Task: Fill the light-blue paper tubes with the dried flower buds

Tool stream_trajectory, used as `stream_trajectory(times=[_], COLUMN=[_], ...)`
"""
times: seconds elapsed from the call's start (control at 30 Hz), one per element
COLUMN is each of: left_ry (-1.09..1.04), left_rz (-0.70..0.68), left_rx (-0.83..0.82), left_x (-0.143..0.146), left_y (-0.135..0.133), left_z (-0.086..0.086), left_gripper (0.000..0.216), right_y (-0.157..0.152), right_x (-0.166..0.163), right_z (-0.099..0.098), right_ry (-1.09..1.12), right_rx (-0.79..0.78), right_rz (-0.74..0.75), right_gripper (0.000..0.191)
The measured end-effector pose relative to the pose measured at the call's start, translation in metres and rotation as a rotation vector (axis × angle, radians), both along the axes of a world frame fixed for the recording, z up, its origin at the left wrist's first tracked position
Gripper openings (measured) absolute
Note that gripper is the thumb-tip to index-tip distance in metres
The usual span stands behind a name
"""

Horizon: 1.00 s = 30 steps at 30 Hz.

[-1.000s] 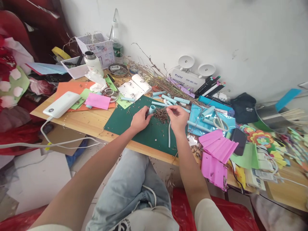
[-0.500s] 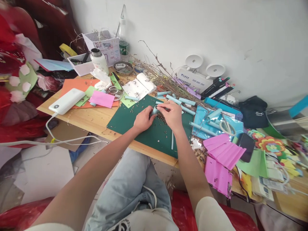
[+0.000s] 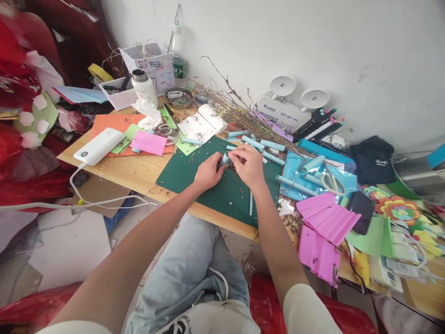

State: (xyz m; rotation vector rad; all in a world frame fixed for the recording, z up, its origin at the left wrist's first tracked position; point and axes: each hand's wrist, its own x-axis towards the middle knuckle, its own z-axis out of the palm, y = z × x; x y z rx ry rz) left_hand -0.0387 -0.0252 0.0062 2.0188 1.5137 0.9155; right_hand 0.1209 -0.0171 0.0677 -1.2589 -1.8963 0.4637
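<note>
My left hand (image 3: 209, 171) is closed around a short blue paper tube (image 3: 225, 159), held above a dark green mat (image 3: 181, 169). The fingertips of my right hand (image 3: 249, 165) are pinched together at the tube's open end; whatever they hold is too small to make out. Dry brown plant bits (image 3: 231, 175) lie in a loose heap on the mat beneath the hands, partly hidden by them. More rolled blue tubes (image 3: 273, 145) lie just beyond my right hand. A thin pale strip (image 3: 251, 203) rests on the mat beside my right forearm.
Dry twigs (image 3: 239, 109) lie along the wall behind the mat. To the right are scissors (image 3: 333, 183), a blue plastic packet (image 3: 292, 167) and pink folded paper (image 3: 327, 215). On the left stand a white power bank (image 3: 99, 146) with a cable and an uncapped white bottle (image 3: 143, 88).
The view has shifted slightly. My left hand still holds the blue tube, and my right fingertips have stayed at its opening with barely any movement.
</note>
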Motion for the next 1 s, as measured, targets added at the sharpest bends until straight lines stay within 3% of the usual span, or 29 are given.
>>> stream_trajectory(times=[0.1,0.33,0.4,0.5,0.63,0.77,1.0], left_ry=[-0.002,-0.003,-0.004,-0.001,0.015,0.014,-0.004], left_rz=[-0.003,-0.003,-0.003,-0.004,0.019,0.012,0.011], left_rx=[-0.008,0.018,0.007,-0.011,-0.023,-0.021,-0.040], left_x=[0.000,0.000,0.000,0.000,0.001,0.001,0.000], left_y=[0.000,0.000,0.000,0.000,0.000,0.000,0.001], left_z=[0.000,-0.001,-0.001,0.001,0.003,0.002,0.001], left_gripper=[0.017,0.017,0.018,0.019,0.017,0.018,0.018], right_y=[-0.005,-0.010,-0.008,-0.001,0.006,0.006,0.002], right_x=[0.001,0.001,0.013,0.038,0.058,0.060,0.065], right_z=[0.009,0.010,0.008,-0.002,-0.028,-0.051,-0.057], right_ry=[-0.058,-0.095,-0.014,0.058,-0.197,-0.362,0.031], right_rx=[0.035,0.100,0.130,0.129,-0.160,-0.194,-0.173], right_rz=[0.015,0.049,-0.031,-0.273,-0.225,-0.276,-0.353], right_gripper=[0.025,0.016,0.017,0.016,0.017,0.021,0.024])
